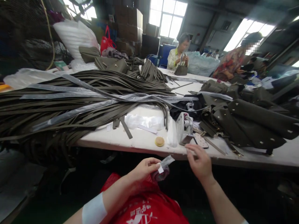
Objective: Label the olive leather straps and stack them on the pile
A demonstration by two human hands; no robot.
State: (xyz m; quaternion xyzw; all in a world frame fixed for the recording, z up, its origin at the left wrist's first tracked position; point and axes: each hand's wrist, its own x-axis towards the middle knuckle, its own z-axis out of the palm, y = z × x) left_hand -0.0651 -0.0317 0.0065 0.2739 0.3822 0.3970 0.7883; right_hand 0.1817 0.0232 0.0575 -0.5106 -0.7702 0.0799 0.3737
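Observation:
My left hand [145,169] is closed, thumb on top, around a clear plastic strip [167,161] with a small white tag [160,170]. Just beneath it shows a rounded purplish-grey bundle [161,175], too blurred to name. My right hand [200,161] is at the table's front edge, fingers partly stretched out, with a gap between thumb and forefinger. Nothing clear shows in it. Close in front of those fingers stands a white tape dispenser [184,127]. Beside that lie a patterned phone [201,140] and a round yellow tin [159,141].
Long dark olive straps [98,82] heap over the table's left side, crossed by clear plastic strips [77,112]. Olive leather bag pieces [257,119] pile up on the right. Across the table, one person [174,59] handles a small bag [181,70]; another person [230,63] bends forward.

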